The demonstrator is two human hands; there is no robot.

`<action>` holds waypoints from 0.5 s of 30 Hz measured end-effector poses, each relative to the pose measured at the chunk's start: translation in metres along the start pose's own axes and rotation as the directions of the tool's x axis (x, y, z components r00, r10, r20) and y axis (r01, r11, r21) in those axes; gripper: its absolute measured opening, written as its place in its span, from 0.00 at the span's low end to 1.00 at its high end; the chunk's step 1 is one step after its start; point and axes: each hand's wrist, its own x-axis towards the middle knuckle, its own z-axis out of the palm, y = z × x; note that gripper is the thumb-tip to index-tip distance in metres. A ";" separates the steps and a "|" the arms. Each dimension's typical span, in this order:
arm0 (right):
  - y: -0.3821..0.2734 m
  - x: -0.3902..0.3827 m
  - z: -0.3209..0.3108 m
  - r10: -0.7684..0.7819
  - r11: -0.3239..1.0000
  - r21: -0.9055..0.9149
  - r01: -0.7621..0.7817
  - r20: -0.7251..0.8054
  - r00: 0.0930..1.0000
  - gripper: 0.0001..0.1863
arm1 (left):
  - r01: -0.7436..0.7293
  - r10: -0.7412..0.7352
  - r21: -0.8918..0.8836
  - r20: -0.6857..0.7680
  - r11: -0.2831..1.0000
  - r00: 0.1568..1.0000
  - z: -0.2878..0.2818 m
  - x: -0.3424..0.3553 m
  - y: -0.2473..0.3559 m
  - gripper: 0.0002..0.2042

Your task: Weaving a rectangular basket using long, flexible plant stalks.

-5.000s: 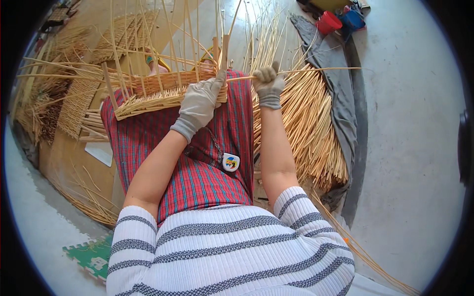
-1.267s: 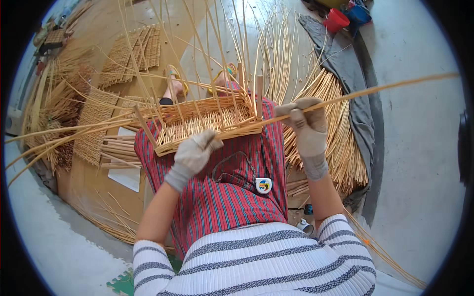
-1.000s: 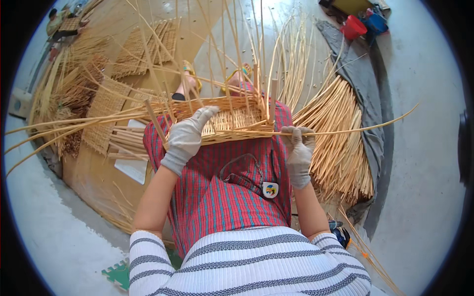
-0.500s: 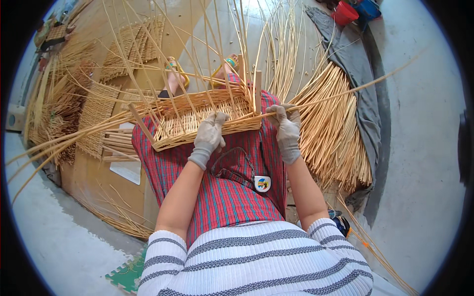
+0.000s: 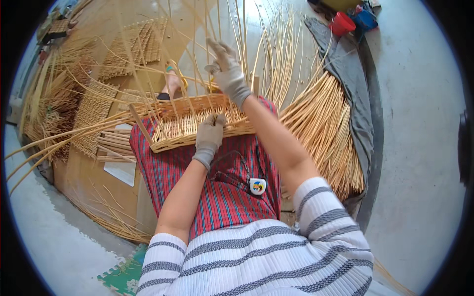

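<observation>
Basket: so the woven basket [image 5: 175, 140] is sitting on the person's lap, a shallow rectangle with a pale slatted bottom
Posts: chunky wooden post [image 5: 140, 127] leaning outward at the basket's left near corner, plus another one [image 5: 255, 85] poking up at its right end
Rods: thin uprights rise out of the basket, and a few long loose rods [image 5: 74, 132] shoot off past its left end
Left hand: gloved left hand [image 5: 211, 135] is on the basket's near side, fingers pinched down on the rim
Right hand: gloved right hand [image 5: 228, 71] is up above the basket's right half, among the uprights; blurry, so can't tell if the fingers have hold of one
Lap: red checked cloth [image 5: 168, 167] under the basket, with a little white tag-like thing [image 5: 257, 186] on a cord, nearer the wearer
Right side: big fan of peeled rods [image 5: 326, 138] right of the basket, grey cloth [image 5: 363, 123] beyond that, red bucket [image 5: 341, 23] farther off
Left side: woven panel [image 5: 94, 118] and short thick sticks [image 5: 116, 143] on the floor left of the basket
</observation>
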 end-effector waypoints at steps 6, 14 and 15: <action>0.010 -0.084 -0.036 -0.083 0.979 0.125 0.162 -0.481 0.873 0.11 | 0.288 -0.292 0.074 0.060 0.955 0.954 0.001 -0.005 0.024 0.12; 0.037 -0.160 -0.077 0.651 0.386 0.922 -0.033 -0.248 0.717 0.21 | 0.267 -0.273 0.060 0.122 0.962 0.954 -0.001 -0.005 0.029 0.17; 0.026 -0.158 -0.073 0.695 0.332 0.943 -0.012 -0.236 0.680 0.21 | 0.251 -0.257 0.099 0.050 0.963 0.965 -0.002 -0.002 0.028 0.20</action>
